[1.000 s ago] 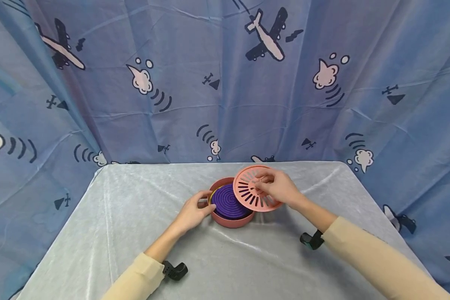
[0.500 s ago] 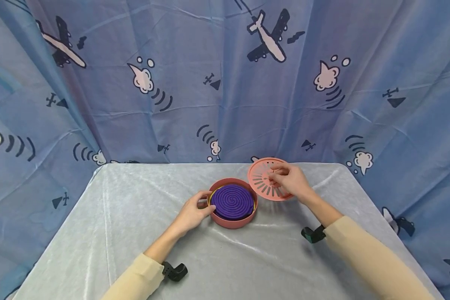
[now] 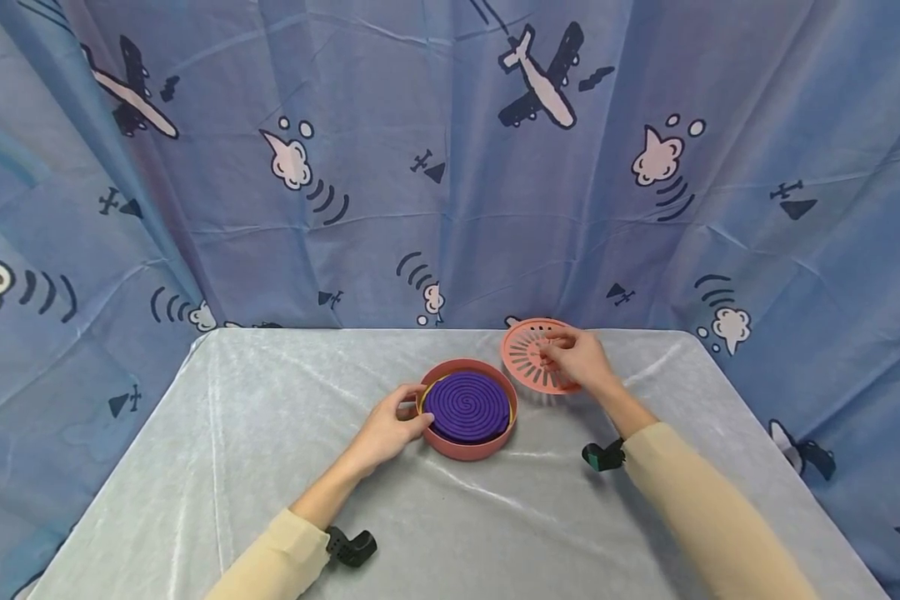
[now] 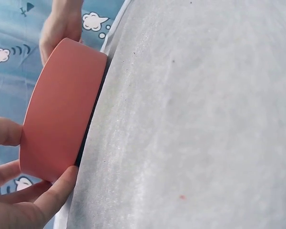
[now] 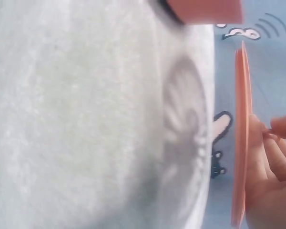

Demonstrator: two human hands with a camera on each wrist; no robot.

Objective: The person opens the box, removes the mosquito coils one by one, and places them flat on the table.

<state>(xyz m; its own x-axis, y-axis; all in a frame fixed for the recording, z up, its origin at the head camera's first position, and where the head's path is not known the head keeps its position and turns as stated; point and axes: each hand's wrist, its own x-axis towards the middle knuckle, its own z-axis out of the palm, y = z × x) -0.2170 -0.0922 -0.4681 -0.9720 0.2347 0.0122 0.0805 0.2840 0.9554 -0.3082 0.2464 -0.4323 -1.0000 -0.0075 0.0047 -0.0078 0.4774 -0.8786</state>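
A round coral-pink mosquito coil box stands uncovered on the table. Inside it lies a purple spiral mosquito coil, with a thin yellow edge showing around it. My left hand grips the box's left side, thumb and fingers against its wall; the left wrist view shows the fingers low on the box. My right hand pinches the small middle handle of the slotted pink lid. Seen edge-on in the right wrist view, the lid hangs above the table, apart from the box.
A pale grey cloth covers the table. Behind and at both sides hangs a blue curtain printed with aeroplanes and clouds. The slotted lid's shadow falls on the cloth.
The right hand has carried the lid off the box to the right and back, uncovering the whole coil; over the last half second it has lowered slightly. The left hand has stayed on the box.
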